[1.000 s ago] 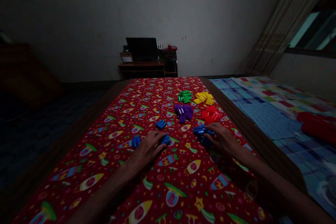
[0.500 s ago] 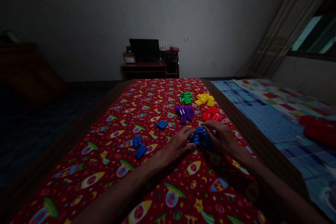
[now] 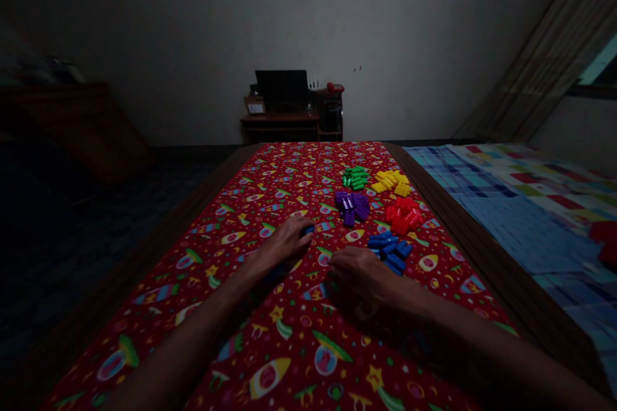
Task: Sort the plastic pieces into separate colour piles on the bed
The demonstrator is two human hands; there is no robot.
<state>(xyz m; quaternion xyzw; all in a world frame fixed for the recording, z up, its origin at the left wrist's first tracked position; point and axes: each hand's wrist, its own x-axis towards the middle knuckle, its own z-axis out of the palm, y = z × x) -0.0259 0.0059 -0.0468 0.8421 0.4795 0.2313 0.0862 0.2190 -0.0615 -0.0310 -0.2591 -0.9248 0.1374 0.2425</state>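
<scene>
My left hand (image 3: 282,245) lies on the red patterned cloth (image 3: 299,347), its fingertips closed over a single blue plastic piece (image 3: 308,229) that mostly hides under them. My right hand (image 3: 359,273) rests palm down on the cloth, holding nothing, just left of a pile of blue pieces (image 3: 391,249). Farther back lie four sorted piles: purple (image 3: 353,205), red (image 3: 403,215), green (image 3: 355,177) and yellow (image 3: 391,182). The room is dim.
The wooden table edge (image 3: 486,250) runs along the right, with a checked blue and multicoloured sheet (image 3: 520,205) beyond it. A small desk with a dark screen (image 3: 289,109) stands at the far wall. A curtain (image 3: 544,58) hangs at the right.
My left hand left the blue pile and moved left and forward onto the single blue piece. My right hand drew back from the pile toward me. The view shifted slightly.
</scene>
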